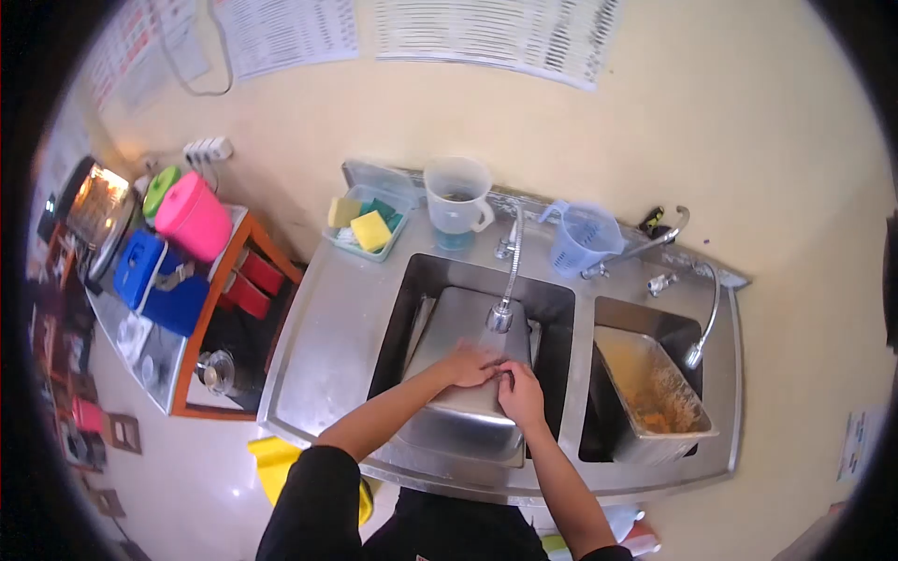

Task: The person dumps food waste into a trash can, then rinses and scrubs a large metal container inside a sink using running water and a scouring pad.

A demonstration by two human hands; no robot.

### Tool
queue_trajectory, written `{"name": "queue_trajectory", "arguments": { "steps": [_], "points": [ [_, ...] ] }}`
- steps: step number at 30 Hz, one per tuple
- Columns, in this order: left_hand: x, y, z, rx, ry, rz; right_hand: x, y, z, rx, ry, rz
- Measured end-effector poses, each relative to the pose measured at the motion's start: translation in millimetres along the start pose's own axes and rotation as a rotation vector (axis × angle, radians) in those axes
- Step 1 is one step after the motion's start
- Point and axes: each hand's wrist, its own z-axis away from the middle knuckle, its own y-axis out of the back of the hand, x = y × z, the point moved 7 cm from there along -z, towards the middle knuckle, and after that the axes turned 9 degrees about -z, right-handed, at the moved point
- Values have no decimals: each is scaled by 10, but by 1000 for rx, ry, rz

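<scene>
My left hand (470,365) and my right hand (520,391) meet beneath the tap's spray head (499,318), above an upside-down steel pan (458,318). The pan lies in the left sink basin (398,327). Fingers of both hands are closed and pressed together at the tips. Anything between them is too small or hidden to make out. The left hand is slightly blurred, seemingly under running water.
In the right basin, a deep steel pan (655,383) holds cloudy water and orange food scraps. Behind stand a tub (351,245) of sponges, a clear jug (456,201) and a blue jug (585,238). A side table with a pink bucket (194,215) is at left.
</scene>
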Motion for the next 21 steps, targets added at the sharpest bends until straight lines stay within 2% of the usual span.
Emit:
{"name": "queue_trajectory", "arguments": {
  "steps": [1,4,6,7,10,11,13,15,18,21],
  "points": [
    [-21,101,101,-39,87,-8,-9,-18,17,23,38,36],
    [-486,307,-8,22,525,-58,-53,-47,-29,56,148,126],
    [-798,293,-177,45,708,-23,-12,-39,-3,81,181,131],
    [-955,312,-339,63,793,-7,57,-62,-34,56,124,89],
    [-1057,57,-959,97,662,-140,-16,-19,-37,32,45,81],
    [-1053,-225,-1319,166,500,-189,-22,-14,-25,29,42,75],
    [-594,-740,-2046,157,-28,-322,-3,-18,-47,10,44,68],
    [263,50,-1748,-10,-75,-146,14,-1,-82,41,49,24],
    [490,-364,-1971,-286,-108,-160,25,30,-43,54,22,30],
    [174,-578,-2106,-327,-101,-293,31,-48,-51,46,-30,-57]
  ]
}}
